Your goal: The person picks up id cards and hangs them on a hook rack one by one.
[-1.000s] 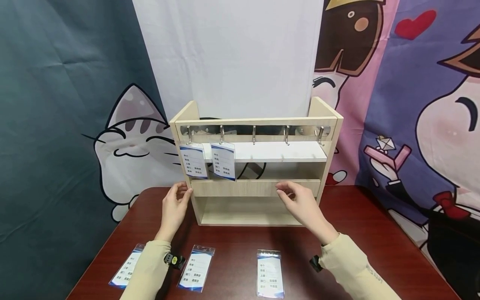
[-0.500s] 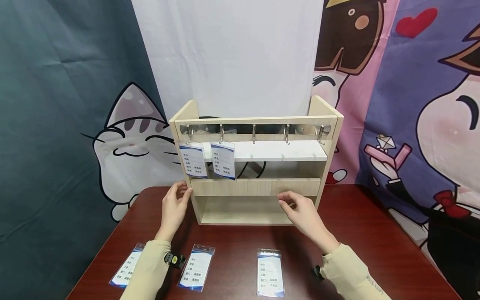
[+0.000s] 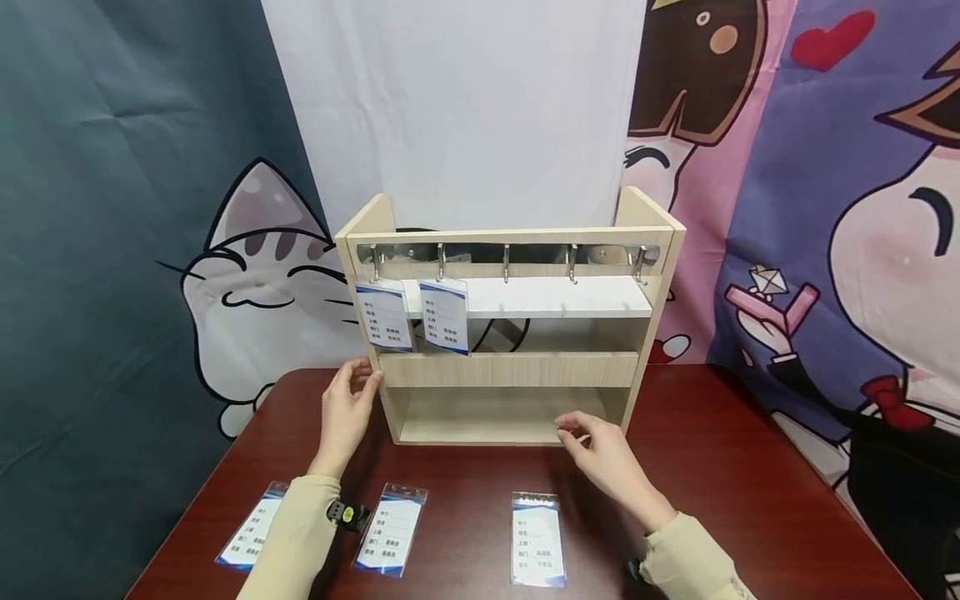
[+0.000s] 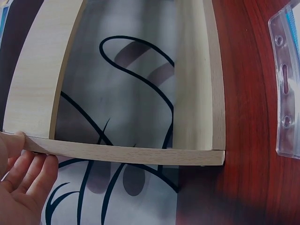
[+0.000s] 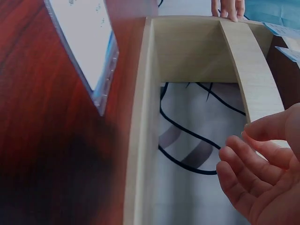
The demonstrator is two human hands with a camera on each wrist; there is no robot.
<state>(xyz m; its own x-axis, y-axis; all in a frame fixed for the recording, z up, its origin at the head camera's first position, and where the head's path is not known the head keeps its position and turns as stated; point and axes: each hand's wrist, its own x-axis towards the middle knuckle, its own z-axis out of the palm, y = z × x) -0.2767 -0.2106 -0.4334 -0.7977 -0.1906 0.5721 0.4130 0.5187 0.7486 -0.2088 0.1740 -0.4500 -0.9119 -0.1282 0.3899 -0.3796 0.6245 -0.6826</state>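
Note:
A pale wooden shelf rack (image 3: 510,369) stands on the table with a row of metal hooks under its top bar. Two badge holders (image 3: 385,317) with blue-and-white cards hang from the two leftmost hooks. My left hand (image 3: 347,408) grips the rack's left side panel (image 4: 126,151), thumb on one face and fingers on the other. In front of the lower compartment hovers my right hand (image 3: 596,454), fingers loosely bent and holding nothing. Its nearest badge holder (image 3: 537,540) lies flat on the table below; another badge holder (image 3: 390,531) lies left of it.
A third badge holder (image 3: 255,525) on the table is partly covered by the left sleeve (image 3: 292,537). Cartoon-printed cloth (image 3: 780,208) and a white sheet (image 3: 487,108) hang behind the rack. The dark red table (image 3: 450,475) extends to both sides.
My right hand has lowered from the rack's middle board to the front of its bottom compartment. The left hand keeps its grip on the side panel, and the badge holders stay put.

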